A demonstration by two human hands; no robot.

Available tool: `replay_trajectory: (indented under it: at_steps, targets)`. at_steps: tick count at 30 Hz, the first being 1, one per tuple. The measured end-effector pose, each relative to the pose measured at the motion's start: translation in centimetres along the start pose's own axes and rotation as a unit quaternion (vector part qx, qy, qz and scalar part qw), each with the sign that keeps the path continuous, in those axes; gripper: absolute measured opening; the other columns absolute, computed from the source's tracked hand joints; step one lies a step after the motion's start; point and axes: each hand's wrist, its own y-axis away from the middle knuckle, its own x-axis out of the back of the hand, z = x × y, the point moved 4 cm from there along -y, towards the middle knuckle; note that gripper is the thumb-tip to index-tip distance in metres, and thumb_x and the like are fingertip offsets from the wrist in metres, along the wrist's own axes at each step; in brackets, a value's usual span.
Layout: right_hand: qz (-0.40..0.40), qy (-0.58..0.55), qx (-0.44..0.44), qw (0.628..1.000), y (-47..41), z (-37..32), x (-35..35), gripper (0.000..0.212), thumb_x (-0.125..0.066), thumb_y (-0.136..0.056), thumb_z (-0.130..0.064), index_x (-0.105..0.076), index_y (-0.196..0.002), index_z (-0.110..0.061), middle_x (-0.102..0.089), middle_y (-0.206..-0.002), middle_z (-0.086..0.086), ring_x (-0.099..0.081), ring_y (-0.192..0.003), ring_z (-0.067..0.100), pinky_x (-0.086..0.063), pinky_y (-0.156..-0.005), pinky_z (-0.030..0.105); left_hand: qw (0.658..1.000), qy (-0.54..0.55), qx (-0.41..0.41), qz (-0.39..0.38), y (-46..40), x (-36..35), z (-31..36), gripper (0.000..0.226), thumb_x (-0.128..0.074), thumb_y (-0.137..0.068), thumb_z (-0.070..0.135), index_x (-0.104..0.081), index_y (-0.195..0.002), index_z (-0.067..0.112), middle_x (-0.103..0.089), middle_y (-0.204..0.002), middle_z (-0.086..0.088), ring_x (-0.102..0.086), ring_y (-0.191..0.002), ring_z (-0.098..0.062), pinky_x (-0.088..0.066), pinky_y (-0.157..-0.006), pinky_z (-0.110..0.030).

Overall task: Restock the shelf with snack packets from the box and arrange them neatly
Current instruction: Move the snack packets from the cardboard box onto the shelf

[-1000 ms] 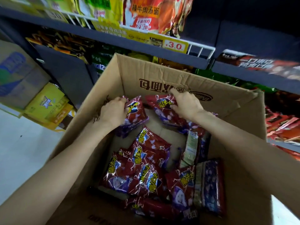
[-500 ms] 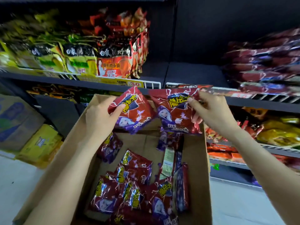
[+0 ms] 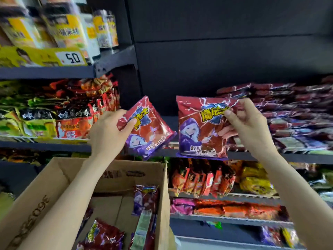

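My left hand [image 3: 108, 134] pinches a red and purple snack packet [image 3: 149, 130] by its upper left corner, and the packet hangs tilted. A second packet of the same kind [image 3: 198, 134], held upright, is pinched at its top edge by my right hand [image 3: 246, 127]. Both packets hang in front of the dark middle shelf [image 3: 162, 121], where a gap lies between the stocked goods. Below them stands the open cardboard box [image 3: 59, 181] with several more of these packets [image 3: 146, 199] inside. A pile of matching packets [image 3: 292, 116] lies on the shelf to the right.
Left of the gap stand green, black and orange noodle packets [image 3: 54, 114]. The upper shelf carries cup products [image 3: 70, 31] behind a yellow price strip [image 3: 45, 56]. Lower shelves at the right hold red, orange and yellow packets [image 3: 216, 179].
Both hands took a packet each out of the box and raised them to the middle shelf. The view tilted up from the box to the shelves.
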Motion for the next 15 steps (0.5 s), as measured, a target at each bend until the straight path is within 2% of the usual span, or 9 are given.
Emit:
replay_trajectory:
  at_steps: [2,5,9,11,15]
  targets:
    - [-0.014,-0.073,-0.019,0.997,-2.3,-0.1,1.6,0.013,-0.049,-0.097,-0.014,-0.046,-0.093,-0.026,-0.048,-0.059,0.002,-0.071,-0.064,0.025,-0.059,-0.057,0.028,0.999,-0.024,-0.008,0.023,-1.8,-0.8,1.1,0.035,-0.064,-0.086,0.039,-0.068,-0.105,0.009,-0.062,-0.086,-0.011,-0.058,-0.071,-0.024,-0.034,-0.054,-0.025]
    - [-0.021,-0.139,-0.027,0.990,-6.4,-0.1,3.0,0.014,-0.045,-0.100,-0.013,-0.052,-0.094,-0.024,-0.057,-0.064,-0.009,-0.072,-0.073,0.024,-0.059,-0.068,0.028,0.997,-0.064,-0.021,0.041,-4.6,-2.0,2.4,0.033,-0.067,-0.085,0.037,-0.069,-0.103,0.010,-0.063,-0.079,-0.014,-0.061,-0.068,-0.031,-0.036,-0.052,-0.027]
    - [-0.017,-0.212,-0.045,0.976,-12.3,1.4,3.0,0.016,-0.042,-0.101,-0.015,-0.057,-0.107,-0.017,-0.065,-0.106,0.005,-0.071,-0.090,0.026,-0.057,-0.082,0.031,0.998,-0.060,0.004,0.016,-7.8,-4.5,2.8,0.027,-0.062,-0.088,0.039,-0.067,-0.102,0.017,-0.069,-0.074,-0.011,-0.063,-0.069,-0.033,-0.044,-0.058,-0.034]
    - [-0.011,-0.218,-0.048,0.975,-15.0,2.4,2.2,0.020,-0.041,-0.102,-0.016,-0.057,-0.114,-0.018,-0.066,-0.114,0.008,-0.070,-0.094,0.023,-0.055,-0.085,0.030,0.999,-0.046,0.015,0.018,-9.1,-5.7,2.7,0.024,-0.061,-0.089,0.036,-0.066,-0.102,0.015,-0.069,-0.073,-0.010,-0.064,-0.068,-0.033,-0.044,-0.058,-0.033]
    - [0.050,-0.201,-0.068,0.976,-19.9,5.7,-0.5,0.023,-0.042,-0.101,-0.015,-0.051,-0.122,-0.011,-0.064,-0.115,0.009,-0.070,-0.088,0.016,-0.055,-0.082,0.024,0.998,-0.023,0.050,0.034,-11.0,-8.1,1.9,0.024,-0.057,-0.092,0.032,-0.060,-0.104,0.012,-0.067,-0.074,-0.007,-0.063,-0.067,-0.030,-0.043,-0.058,-0.031]
